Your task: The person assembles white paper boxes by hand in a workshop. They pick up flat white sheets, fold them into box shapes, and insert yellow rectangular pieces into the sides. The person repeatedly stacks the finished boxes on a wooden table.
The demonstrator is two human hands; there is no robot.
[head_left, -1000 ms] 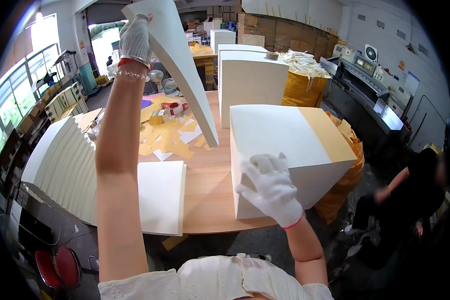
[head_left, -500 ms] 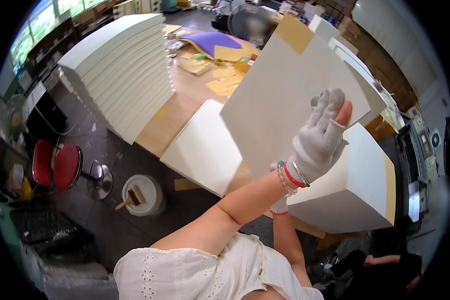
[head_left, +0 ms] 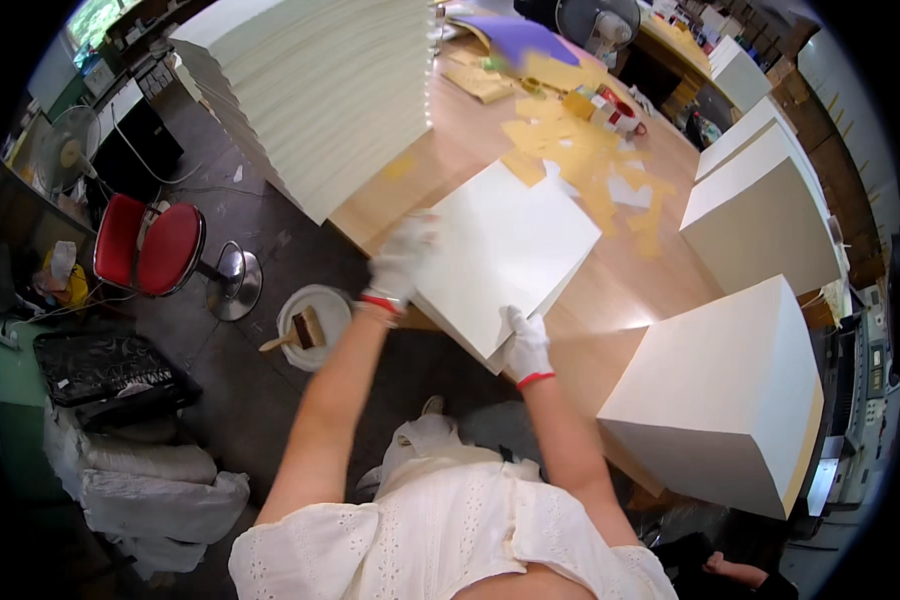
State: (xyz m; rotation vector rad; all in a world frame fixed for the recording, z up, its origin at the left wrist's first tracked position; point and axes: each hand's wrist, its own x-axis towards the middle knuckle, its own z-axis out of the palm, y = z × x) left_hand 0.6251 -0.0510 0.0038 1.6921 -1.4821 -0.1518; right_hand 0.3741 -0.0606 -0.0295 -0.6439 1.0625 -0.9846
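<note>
White sheet stack [head_left: 505, 250] | both gloved hands grasping its near edges | wooden table [head_left: 630, 290] | workshop, red stool [head_left: 150, 245]

1 view — head-worn fisheye camera, looking steeply down from above the person's shoulders onto the wooden surface [head_left: 610, 300] edge and the floor [head_left: 260, 370] beside it; near, forearms entering from below; edges bend at the rim.

The left hand [head_left: 402, 262] is motion-blurred so its grip on the white sheet stack [head_left: 505, 250] cannot be told, the tall ream pile [head_left: 320, 90] is cut off at the top edge, and the bucket's brush [head_left: 295, 333] shows only partly.
</note>
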